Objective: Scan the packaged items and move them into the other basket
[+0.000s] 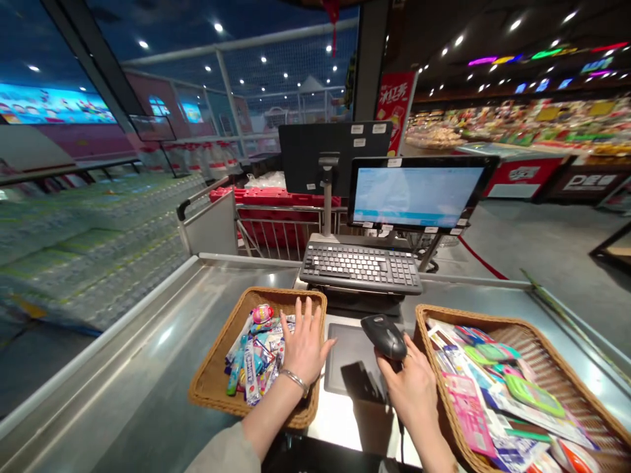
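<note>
Handheld barcode scanner (385, 336) sits gripped in our right hand (411, 391), fingers wrapped round its handle, head up, over the black scan pad (351, 361) on the steel checkout counter (148, 348). Our left hand (305, 348) is released: open, fingers spread, palm down, grasping nothing, over the left wicker basket (211, 387) and its heap of candy packets (256, 361). Contact with the packets? We can't tell from this angle. Right wicker basket (446, 322) lies just beside the scanner, loaded with flat carded goods (468, 414), pink and green mostly. Ahead of us, a keyboard (361, 267) and a lit touchscreen monitor (417, 195) on a stand, with a black rear display (315, 157) behind it. Far left, shrink-wrapped bottled water (89, 256) in stacks — blurred but readable.
</note>
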Demonstrator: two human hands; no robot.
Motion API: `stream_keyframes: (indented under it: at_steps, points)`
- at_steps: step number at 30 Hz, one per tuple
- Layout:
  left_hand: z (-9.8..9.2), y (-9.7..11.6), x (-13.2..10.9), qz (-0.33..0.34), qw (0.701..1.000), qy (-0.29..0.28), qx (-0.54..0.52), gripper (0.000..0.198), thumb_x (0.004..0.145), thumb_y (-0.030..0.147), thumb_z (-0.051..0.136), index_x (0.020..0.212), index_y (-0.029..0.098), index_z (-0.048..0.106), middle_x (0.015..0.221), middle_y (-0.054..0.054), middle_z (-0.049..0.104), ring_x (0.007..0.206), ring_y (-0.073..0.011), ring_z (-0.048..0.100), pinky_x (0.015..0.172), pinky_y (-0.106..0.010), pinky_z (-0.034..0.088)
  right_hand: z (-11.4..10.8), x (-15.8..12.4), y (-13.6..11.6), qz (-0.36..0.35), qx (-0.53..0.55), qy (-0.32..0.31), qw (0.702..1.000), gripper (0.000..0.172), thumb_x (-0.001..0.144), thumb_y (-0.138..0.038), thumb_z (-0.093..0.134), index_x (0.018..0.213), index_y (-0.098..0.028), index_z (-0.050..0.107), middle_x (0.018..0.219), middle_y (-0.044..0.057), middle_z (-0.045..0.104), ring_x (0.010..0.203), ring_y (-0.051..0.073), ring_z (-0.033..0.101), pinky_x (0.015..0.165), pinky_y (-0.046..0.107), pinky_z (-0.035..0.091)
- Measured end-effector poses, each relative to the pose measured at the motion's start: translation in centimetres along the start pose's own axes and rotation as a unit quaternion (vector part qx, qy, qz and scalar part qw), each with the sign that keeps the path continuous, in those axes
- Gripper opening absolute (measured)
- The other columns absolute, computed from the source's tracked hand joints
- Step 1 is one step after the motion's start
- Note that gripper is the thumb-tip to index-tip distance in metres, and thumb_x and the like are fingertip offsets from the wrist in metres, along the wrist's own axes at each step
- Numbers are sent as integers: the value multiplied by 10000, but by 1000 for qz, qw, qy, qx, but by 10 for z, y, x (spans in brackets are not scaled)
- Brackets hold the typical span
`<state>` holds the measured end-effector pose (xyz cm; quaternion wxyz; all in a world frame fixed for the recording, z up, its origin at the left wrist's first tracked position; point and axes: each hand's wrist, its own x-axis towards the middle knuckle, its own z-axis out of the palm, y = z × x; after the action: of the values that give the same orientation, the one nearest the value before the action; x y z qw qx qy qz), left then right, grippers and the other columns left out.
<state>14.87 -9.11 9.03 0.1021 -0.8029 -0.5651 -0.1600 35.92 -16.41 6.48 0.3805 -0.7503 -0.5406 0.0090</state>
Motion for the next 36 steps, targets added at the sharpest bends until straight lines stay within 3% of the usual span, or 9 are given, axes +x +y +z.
stream_keyframes:
  at_steps: [11, 19, 29, 36]
  points:
    - [21, -69, -15, -83, 992, -77, 62, 639, 898, 476, 491, 1426, 118, 455, 1589, -175, 244, 1487, -354, 151, 1182, -634, 22, 26, 0, -16, -36, 11, -37, 999, 483, 822, -531, 483, 905, -122, 726, 1116, 191, 697, 1212, 345, 554, 1034, 511, 402]
    - [38, -96, -19, -91, 984, -139, 58, 696, 873, 484, 528, 1439, 91, 429, 1599, -186, 194, 1496, -343, 105, 1200, -578, 76, 39, 2, -14, -28, 4, -56, 998, 518, 827, -562, 472, 935, -123, 724, 1142, 195, 689, 1239, 342, 541, 1034, 519, 404]
    - [75, -93, 0, -26, 979, -197, 50, 668, 846, 464, 570, 1373, 58, 506, 1591, -180, 231, 1500, -315, 98, 1227, -493, 79, 48, 3, -11, -11, 3, -79, 997, 536, 819, -572, 475, 962, -123, 729, 1178, 196, 676, 1244, 347, 537, 1041, 528, 398]
    - [114, -76, 6, 31, 973, -221, 52, 489, 839, 389, 592, 1238, 110, 643, 1566, -155, 299, 1489, -335, 150, 1217, -554, 11, 47, 4, -3, 12, 2, -86, 996, 540, 806, -587, 495, 975, -136, 737, 1190, 183, 675, 1232, 347, 548, 1030, 525, 413]
